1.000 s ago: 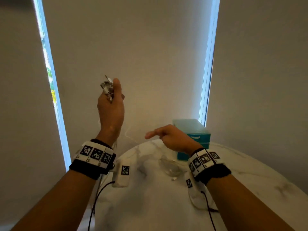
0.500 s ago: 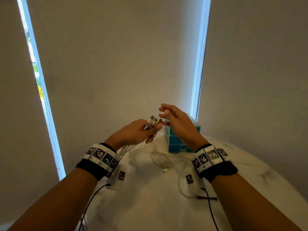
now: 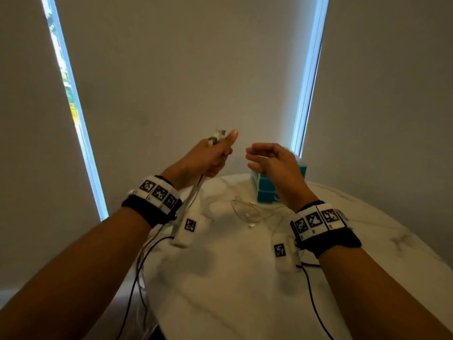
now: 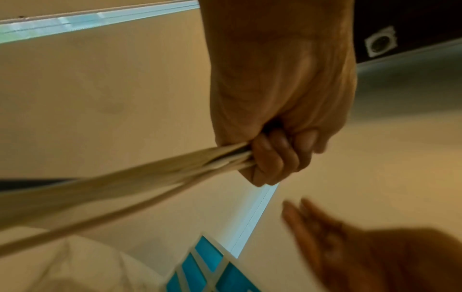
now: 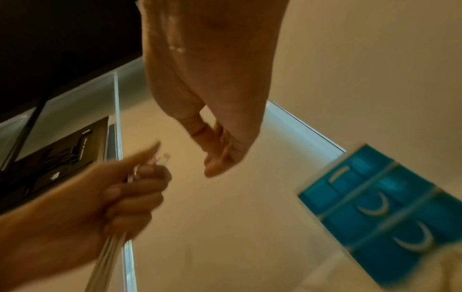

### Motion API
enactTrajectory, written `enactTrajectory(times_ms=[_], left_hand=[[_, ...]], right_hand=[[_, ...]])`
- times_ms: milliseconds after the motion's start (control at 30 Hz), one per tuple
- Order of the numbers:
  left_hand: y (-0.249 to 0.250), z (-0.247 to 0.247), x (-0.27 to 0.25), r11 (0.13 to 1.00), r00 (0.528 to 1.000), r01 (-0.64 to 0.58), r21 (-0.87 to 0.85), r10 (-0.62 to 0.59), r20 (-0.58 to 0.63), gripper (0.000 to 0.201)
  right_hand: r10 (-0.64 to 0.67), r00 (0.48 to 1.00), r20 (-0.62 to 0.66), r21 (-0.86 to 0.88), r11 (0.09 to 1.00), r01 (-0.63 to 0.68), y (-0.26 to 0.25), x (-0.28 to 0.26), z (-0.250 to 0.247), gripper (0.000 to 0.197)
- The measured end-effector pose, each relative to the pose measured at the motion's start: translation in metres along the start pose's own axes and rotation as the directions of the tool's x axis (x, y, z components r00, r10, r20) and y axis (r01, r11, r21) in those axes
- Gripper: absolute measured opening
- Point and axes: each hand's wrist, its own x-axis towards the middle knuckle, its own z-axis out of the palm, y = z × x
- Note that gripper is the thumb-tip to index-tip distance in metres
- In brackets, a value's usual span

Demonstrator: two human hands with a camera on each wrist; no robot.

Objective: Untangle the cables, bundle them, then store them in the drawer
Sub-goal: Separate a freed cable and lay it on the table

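My left hand (image 3: 215, 155) is raised above the table's far left and grips several white cables (image 3: 193, 195) in a fist, with their metal plugs (image 3: 218, 136) sticking out beside the thumb. The left wrist view shows the cables (image 4: 150, 177) running out of the curled fingers (image 4: 275, 158). My right hand (image 3: 267, 159) hovers a short way to the right with loosely curled fingers and holds nothing. Another thin white cable (image 3: 247, 212) lies looped on the marble table (image 3: 220, 290). A small teal drawer unit (image 3: 266, 190) stands behind my right hand, its drawers (image 5: 380, 213) closed.
The table is round and white, set close to a wall with two narrow bright window strips (image 3: 308, 77). Black sensor leads (image 3: 313, 305) trail from both wristbands over the table's front. Cables from my left hand hang past the table's left edge (image 3: 144, 273).
My left hand came down from high up, then rose slightly with the plugs. My right hand drew back from the plugs and now hovers a little apart from them.
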Motion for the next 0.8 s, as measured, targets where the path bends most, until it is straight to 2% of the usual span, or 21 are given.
enactTrajectory(times_ms=[67, 133, 200, 233, 267, 300, 367, 400, 467, 500, 600, 667, 733, 800], left_hand=[[0.006, -0.010, -0.003, 0.995, 1.000, 0.002, 0.099, -0.003, 0.012, 0.055], [0.016, -0.013, -0.007, 0.952, 0.999, 0.023, 0.305, -0.035, 0.033, 0.052], [0.027, -0.012, -0.007, 0.884, 0.995, 0.017, 0.467, -0.061, 0.080, 0.045], [0.032, -0.012, -0.006, 0.849, 0.991, 0.006, 0.529, -0.075, 0.108, 0.044], [0.035, -0.012, -0.004, 0.813, 0.988, -0.005, 0.582, -0.086, 0.129, 0.046], [0.037, -0.013, -0.003, 0.779, 0.986, -0.020, 0.627, -0.088, 0.141, 0.051], [0.039, -0.018, -0.003, 0.732, 0.987, -0.047, 0.680, -0.070, 0.144, 0.058], [0.039, -0.023, -0.004, 0.728, 0.989, -0.057, 0.683, -0.051, 0.138, 0.058], [0.039, -0.036, -0.006, 0.768, 0.996, -0.063, 0.638, 0.005, 0.092, 0.053], [0.037, -0.046, -0.010, 0.806, 0.998, -0.062, 0.589, 0.034, 0.059, 0.051], [0.026, -0.069, -0.026, 0.946, 0.991, -0.113, 0.303, 0.129, -0.031, 0.050], [0.022, -0.078, -0.042, 0.973, 0.979, -0.172, 0.157, 0.186, -0.078, 0.046], [0.018, -0.088, -0.051, 0.962, 0.962, -0.229, 0.150, 0.247, -0.119, 0.043], [0.018, -0.100, -0.056, 0.928, 0.930, -0.265, 0.262, 0.318, -0.186, 0.042]], right_hand=[[0.153, 0.980, 0.123, -0.146, 0.980, -0.135, 0.013, -0.010, 0.012, 0.039], [0.264, 0.919, 0.293, -0.329, 0.930, -0.163, 0.026, -0.022, 0.032, 0.052], [0.274, 0.870, 0.409, -0.366, 0.923, -0.118, 0.033, -0.029, 0.054, 0.071], [0.248, 0.866, 0.434, -0.338, 0.936, -0.098, 0.035, -0.030, 0.066, 0.077], [0.209, 0.872, 0.443, -0.294, 0.953, -0.079, 0.037, -0.029, 0.079, 0.076], [0.177, 0.876, 0.448, -0.245, 0.967, -0.070, 0.037, -0.028, 0.091, 0.066], [0.152, 0.883, 0.444, -0.142, 0.985, -0.098, 0.034, -0.023, 0.114, 0.029], [0.168, 0.884, 0.437, -0.097, 0.986, -0.139, 0.029, -0.022, 0.124, 0.019], [0.227, 0.892, 0.390, -0.084, 0.974, -0.211, 0.021, -0.018, 0.140, 0.038], [0.246, 0.900, 0.359, -0.135, 0.968, -0.210, 0.019, -0.016, 0.147, 0.047], [0.201, 0.952, 0.229, -0.321, 0.939, -0.122, 0.020, -0.007, 0.162, 0.056], [0.153, 0.973, 0.171, -0.372, 0.925, -0.080, 0.018, 0.000, 0.165, 0.048], [0.106, 0.968, 0.227, -0.441, 0.897, 0.005, 0.017, 0.005, 0.169, 0.043], [0.132, 0.935, 0.328, -0.527, 0.847, 0.066, 0.021, 0.006, 0.178, 0.046]])
